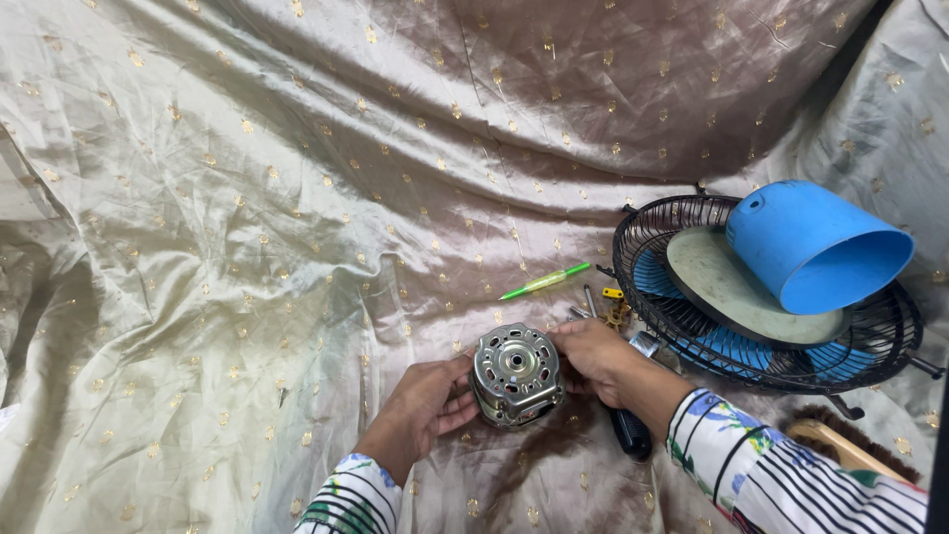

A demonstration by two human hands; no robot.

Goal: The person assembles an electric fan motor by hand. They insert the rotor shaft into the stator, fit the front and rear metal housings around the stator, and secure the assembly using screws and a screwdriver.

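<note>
A round silver fan motor (515, 374) with a vented metal casing rests on a shiny beige cloth (247, 227) dotted with gold. My left hand (427, 403) cups its left side. My right hand (591, 356) grips its right and upper edge. Both hands hold the motor between them, its flat face turned up toward me. My sleeves are white with stripes and flowers.
A green pen-like tool (545, 281) lies above the motor. Small screws and brass parts (611, 309) sit beside a black wire fan guard (890, 336) holding a blue blade, a grey disc (732, 292) and a blue plastic cover (816, 242). A dark tool handle (630, 431) and a brush (840, 445) lie lower right.
</note>
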